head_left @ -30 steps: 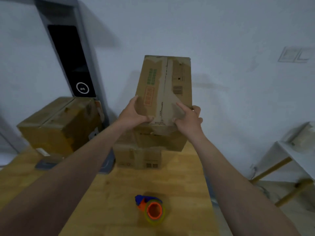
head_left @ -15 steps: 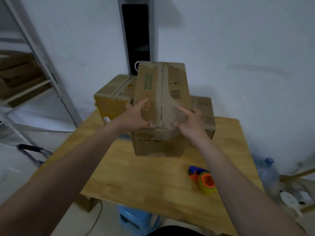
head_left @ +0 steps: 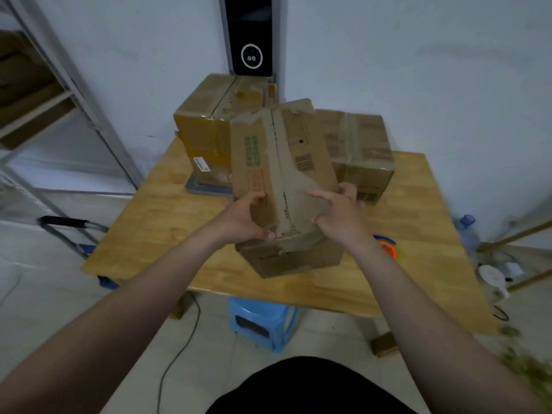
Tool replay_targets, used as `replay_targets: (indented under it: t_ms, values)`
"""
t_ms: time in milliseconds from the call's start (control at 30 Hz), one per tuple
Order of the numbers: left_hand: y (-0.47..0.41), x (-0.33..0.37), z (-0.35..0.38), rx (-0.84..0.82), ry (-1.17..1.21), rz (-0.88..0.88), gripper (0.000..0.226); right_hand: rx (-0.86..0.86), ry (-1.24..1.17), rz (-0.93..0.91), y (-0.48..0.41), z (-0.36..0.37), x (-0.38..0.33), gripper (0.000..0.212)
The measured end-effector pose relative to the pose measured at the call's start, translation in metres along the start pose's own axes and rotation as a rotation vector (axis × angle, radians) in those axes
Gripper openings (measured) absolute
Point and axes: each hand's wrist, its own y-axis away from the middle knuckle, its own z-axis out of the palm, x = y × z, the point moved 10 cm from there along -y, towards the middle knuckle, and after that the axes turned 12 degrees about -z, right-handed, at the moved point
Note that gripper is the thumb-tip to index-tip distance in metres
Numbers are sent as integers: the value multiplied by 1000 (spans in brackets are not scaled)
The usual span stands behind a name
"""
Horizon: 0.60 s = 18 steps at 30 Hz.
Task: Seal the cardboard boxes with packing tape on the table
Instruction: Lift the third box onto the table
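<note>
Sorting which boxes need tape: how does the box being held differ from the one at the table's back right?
The held box is tilted, gripped by the left hand and right hand; the back-right box sits flat on the table. The held box's centre seam looks torn and ragged; the back-right box has a tape band across its top. Both are brown cardboard.

One wide head-worn view.
It looks forward and down past the near edge of the counter (head_left: 167,222), toward the wall (head_left: 418,70).
</note>
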Motion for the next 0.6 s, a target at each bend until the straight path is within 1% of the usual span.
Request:
replay_targets:
  t_ms: [100,233,333,400,433,500,533,600]
  values:
    - [5,-14,-2,-9,-33,-42,93,-64,-50,47,6,14,8,53]
    - [5,-40,14,-89,-99,-143,96,-196,-169,117,16,50,10,71]
    - [-3,-60,41,-186,-189,-193,100,-307,-118,186,22,77,22,76]
    - [-12,-66,51,-216,-240,-182,93,-375,-17,178,27,84,24,72]
    - [-19,-65,50,-192,-260,-166,85,-384,33,160,27,84,24,67]
    - [-39,-59,35,-76,-290,-115,68,-391,101,179,27,90,21,57]
    - [-51,-56,25,-15,-294,-96,62,-392,136,194,25,94,19,57]
    - [-72,-50,8,71,-281,-60,57,-397,174,178,15,107,11,66]
